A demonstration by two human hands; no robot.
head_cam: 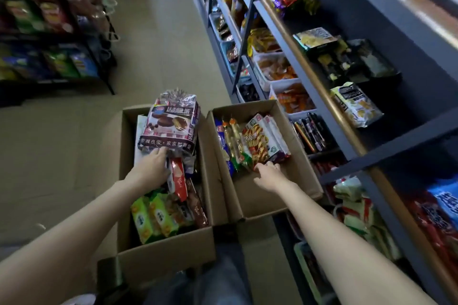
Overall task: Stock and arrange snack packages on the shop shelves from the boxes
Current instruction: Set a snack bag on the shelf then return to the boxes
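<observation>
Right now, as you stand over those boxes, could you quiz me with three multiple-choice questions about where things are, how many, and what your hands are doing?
1. Where does the big chocolate pie bag sit?
A. in the left box
B. on a shelf
C. on the floor

2. How many open cardboard boxes stand on the floor?
A. one
B. two
C. four

3. What is the right hand doing?
A. lifting a bottle
B. resting on a shelf
C. reaching the packets in the right box

Answers: 1 A, it rises from the left box. 2 B, the right box stands alongside. 3 C, fingertips touch the striped packet.
</observation>
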